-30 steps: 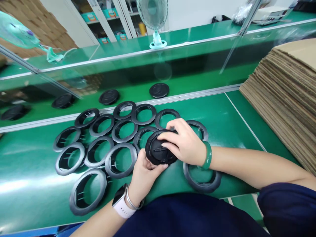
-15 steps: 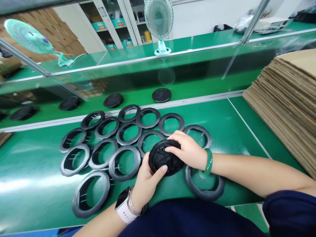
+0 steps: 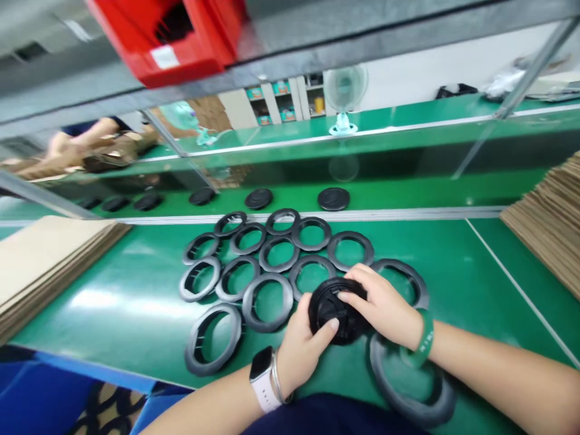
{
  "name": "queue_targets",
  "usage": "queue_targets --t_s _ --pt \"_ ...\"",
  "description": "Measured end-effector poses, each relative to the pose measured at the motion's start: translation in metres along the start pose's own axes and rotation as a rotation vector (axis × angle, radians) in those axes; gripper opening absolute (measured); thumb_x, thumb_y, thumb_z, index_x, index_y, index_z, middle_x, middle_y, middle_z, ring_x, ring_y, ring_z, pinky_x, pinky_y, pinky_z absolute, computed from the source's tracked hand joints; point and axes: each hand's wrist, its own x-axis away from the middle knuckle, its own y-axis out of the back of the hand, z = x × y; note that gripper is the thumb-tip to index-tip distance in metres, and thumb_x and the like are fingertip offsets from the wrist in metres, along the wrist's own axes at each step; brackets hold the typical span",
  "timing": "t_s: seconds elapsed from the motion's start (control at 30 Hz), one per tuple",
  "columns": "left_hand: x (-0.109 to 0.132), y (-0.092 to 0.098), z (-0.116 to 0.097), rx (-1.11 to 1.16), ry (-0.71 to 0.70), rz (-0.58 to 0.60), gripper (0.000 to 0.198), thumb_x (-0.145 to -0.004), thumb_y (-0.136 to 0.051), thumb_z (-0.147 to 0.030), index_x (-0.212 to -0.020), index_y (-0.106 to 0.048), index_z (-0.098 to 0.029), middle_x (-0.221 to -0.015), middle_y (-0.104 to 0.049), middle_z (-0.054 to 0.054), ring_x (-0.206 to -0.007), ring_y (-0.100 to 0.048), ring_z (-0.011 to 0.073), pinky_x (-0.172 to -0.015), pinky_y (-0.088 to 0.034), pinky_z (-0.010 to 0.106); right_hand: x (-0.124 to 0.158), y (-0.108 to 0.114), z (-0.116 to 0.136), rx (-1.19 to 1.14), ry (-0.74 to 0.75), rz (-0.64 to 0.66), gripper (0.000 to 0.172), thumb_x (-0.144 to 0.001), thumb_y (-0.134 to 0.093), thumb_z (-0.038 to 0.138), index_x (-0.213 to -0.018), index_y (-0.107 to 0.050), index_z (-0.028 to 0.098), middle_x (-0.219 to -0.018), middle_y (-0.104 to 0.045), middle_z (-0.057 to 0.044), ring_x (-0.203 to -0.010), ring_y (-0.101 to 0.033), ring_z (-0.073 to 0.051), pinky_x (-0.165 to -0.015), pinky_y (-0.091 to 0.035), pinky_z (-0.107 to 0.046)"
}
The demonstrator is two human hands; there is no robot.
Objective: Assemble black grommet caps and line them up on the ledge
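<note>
A round black part (image 3: 339, 309) is held between both hands above the green table, its ribbed inner side facing up. My left hand (image 3: 306, 341) grips its left and lower edge, thumb on the face. My right hand (image 3: 385, 302) has hold of the upper right edge, with its thumb pressed on the top. Several dark grey rings (image 3: 268, 302) lie on the table behind and to the left of the part. One ring (image 3: 414, 393) rests below my right wrist, and another (image 3: 414, 281) sits behind that hand.
Round black discs (image 3: 333, 199) stand in a row on the green strip behind. Cardboard stacks (image 3: 550, 223) are at the right and left (image 3: 49, 260). A red bin (image 3: 181, 48) hangs overhead. At the far left, another person's arms (image 3: 86, 136) show beside brown material.
The view has swung left and up, bringing in the red bin, the left cardboard stack and another person's arms. Both hands still hold the black part in nearly the same grip.
</note>
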Motion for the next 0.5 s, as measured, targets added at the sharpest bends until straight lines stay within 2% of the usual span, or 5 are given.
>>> queue_targets --t_s 0.1,0.17,0.37,0.5 --pt "-0.0015 -0.0005 0.0010 0.074 -0.007 -0.026 0.033 -0.091 -0.064 -0.035 -0.118 -0.053 -0.020 -0.112 -0.062 0.005 -0.106 -0.057 0.0231 -0.094 -0.046 0.036 0.0022 0.0028 -0.0012 -0.149 -0.062 0.149 0.033 -0.083 -0.072 0.028 -0.111 -0.056 0.022 -0.108 -0.061 -0.003 -0.102 -0.058 -0.023 -0.090 -0.045 -0.037" --pt "-0.0025 -0.0004 0.0014 0.091 -0.015 -0.034 0.033 -0.090 -0.065 -0.034 -0.118 -0.054 -0.019 -0.112 -0.062 0.005 -0.105 -0.057 0.0226 -0.093 -0.046 0.036 0.0032 0.0026 -0.0014 -0.198 -0.117 0.197 0.041 -0.081 -0.072 0.031 -0.117 -0.053 0.022 -0.112 -0.062 -0.004 -0.107 -0.058 -0.024 -0.093 -0.045 -0.037" --pt "-0.0025 -0.0011 -0.0011 0.021 0.001 -0.044 0.030 -0.090 -0.065 -0.033 -0.114 -0.055 -0.019 -0.106 -0.063 0.003 -0.099 -0.057 0.0209 -0.090 -0.046 0.034 0.0053 -0.0023 -0.0018 -0.105 -0.154 0.177 0.041 -0.082 -0.066 0.034 -0.118 -0.050 0.021 -0.116 -0.063 -0.006 -0.108 -0.059 -0.026 -0.094 -0.044 -0.039" --pt "-0.0010 -0.0017 -0.0013 -0.007 -0.013 -0.037 0.028 -0.091 -0.064 -0.035 -0.112 -0.054 -0.020 -0.105 -0.063 0.002 -0.097 -0.058 0.0203 -0.088 -0.046 0.033 0.0066 -0.0037 -0.0018 -0.017 -0.184 0.159 0.039 -0.082 -0.064 0.031 -0.117 -0.050 0.023 -0.111 -0.065 -0.005 -0.101 -0.061 -0.025 -0.090 -0.046 -0.039"
